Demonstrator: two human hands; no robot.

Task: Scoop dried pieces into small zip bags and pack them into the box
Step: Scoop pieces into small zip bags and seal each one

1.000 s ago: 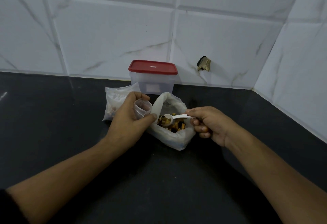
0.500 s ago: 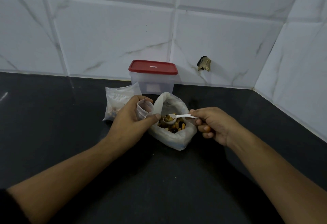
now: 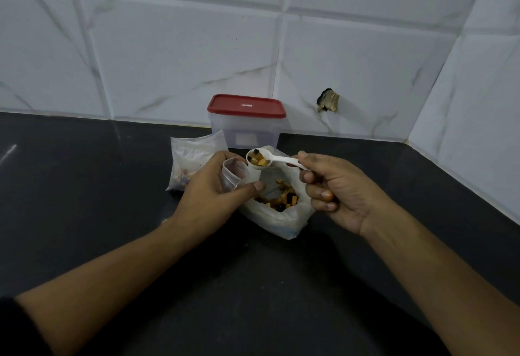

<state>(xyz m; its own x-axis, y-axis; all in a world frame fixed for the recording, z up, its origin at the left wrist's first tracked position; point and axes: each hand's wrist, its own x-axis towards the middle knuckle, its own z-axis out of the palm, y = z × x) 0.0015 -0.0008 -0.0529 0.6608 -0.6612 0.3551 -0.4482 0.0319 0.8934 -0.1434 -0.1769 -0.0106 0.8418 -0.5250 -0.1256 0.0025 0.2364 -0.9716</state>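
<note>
My left hand (image 3: 213, 189) grips a small clear zip bag (image 3: 235, 174) with its mouth held open. My right hand (image 3: 334, 189) pinches the handle of a white plastic spoon (image 3: 260, 160) loaded with yellow and dark dried pieces. The spoon bowl hovers just right of the small bag's mouth. Below it lies a large white plastic bag (image 3: 281, 215), open, with more dried pieces (image 3: 281, 199) inside. A clear box with a red lid (image 3: 246, 120), shut, stands against the wall behind.
A filled zip bag (image 3: 192, 161) lies on the black counter (image 3: 84, 201) left of my left hand. White tiled walls meet in a corner at the right. A chipped hole (image 3: 327, 101) marks the back wall.
My right hand lifted the loaded spoon out of the large bag and up toward the small bag's mouth. My left hand kept holding the small bag.
</note>
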